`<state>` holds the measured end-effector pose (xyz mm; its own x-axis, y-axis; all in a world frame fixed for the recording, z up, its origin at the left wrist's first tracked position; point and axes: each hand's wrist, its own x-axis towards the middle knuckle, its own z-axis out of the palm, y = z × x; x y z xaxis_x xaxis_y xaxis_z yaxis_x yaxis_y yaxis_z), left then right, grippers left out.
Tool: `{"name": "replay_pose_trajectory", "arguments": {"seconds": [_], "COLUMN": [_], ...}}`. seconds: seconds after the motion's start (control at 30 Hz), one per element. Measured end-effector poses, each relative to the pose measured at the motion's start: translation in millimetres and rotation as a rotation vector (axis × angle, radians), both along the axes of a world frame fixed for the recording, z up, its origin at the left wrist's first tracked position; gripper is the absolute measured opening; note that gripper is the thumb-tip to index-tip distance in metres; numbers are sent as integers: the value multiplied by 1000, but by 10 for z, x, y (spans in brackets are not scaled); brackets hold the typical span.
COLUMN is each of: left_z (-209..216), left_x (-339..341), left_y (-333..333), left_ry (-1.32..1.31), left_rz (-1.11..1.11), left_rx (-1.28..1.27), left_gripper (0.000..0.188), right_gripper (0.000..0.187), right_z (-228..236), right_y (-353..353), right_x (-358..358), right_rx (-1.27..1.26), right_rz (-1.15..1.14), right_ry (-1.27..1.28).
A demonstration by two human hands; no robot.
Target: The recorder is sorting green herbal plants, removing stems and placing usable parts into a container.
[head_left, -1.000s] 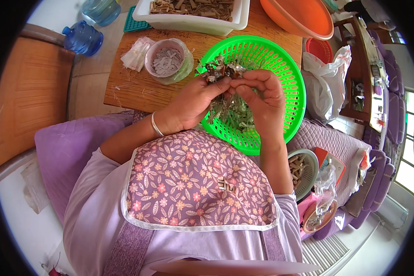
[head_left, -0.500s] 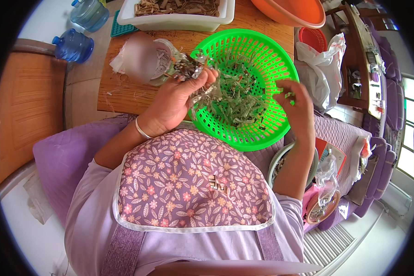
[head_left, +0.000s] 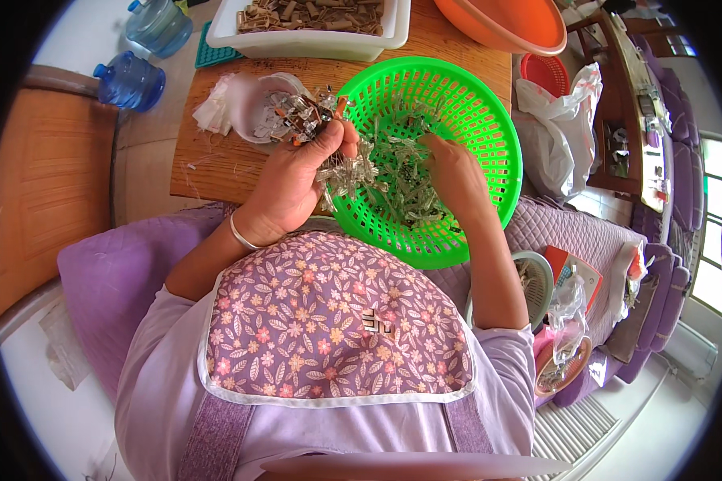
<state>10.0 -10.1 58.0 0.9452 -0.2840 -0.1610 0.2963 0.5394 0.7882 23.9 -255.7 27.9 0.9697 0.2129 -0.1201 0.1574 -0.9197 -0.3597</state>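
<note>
My left hand (head_left: 290, 180) is closed round a bunch of small clear strips with shiny metal ends (head_left: 303, 116). Orange-brown bits show among the metal, and the clear ends hang out below my fingers. The bunch is held between a white bowl (head_left: 245, 120) and a bright green slotted plastic basket (head_left: 501, 152). A loose pile of similar clear strips (head_left: 405, 172) lies in the basket. Over the pile's right side, my right hand (head_left: 457, 176) reaches down with its fingers drawn together. Its fingertips are partly hidden, so what they pinch cannot be made out.
A white tub (head_left: 321, 44) of brown pieces stands at the table's back, near an orange basin (head_left: 505, 28). Crumpled white plastic (head_left: 215, 108) lies left of the bowl. A white plastic bag (head_left: 557, 132) is to the right. Blue water bottles (head_left: 132, 82) stand at the far left.
My right hand has moved left and inward, from the basket's right rim to the pile. My left hand has shifted slightly left and tilted the bunch, so more metal ends show.
</note>
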Motion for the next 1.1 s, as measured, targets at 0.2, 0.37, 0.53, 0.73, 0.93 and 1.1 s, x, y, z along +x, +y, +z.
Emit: {"name": "replay_pose_trajectory", "arguments": {"seconds": [0.2,0.37,0.53,0.73,0.93,1.1], "left_z": [23,22,-17,-107,-76,-78], "left_x": [-8,17,-1,-22,-58,-50], "left_y": [77,9,10,-45,-181,-121], "left_ry": [70,113,157,162,219,234], "left_rz": [-26,-84,-97,-58,-157,-170], "left_rx": [-28,-65,-102,-27,-100,-102], "left_gripper": [17,18,18,17,29,31], "right_gripper": [30,34,28,13,12,10], "right_z": [-56,-210,-78,438,480,563], "right_y": [-69,-143,-191,92,486,578], "right_x": [72,64,35,-187,-366,-364], "right_rx": [10,103,260,538,820,1343], "right_rz": [-45,-30,-51,-144,-95,-358], "right_ry": [119,18,17,-455,-222,165]}}
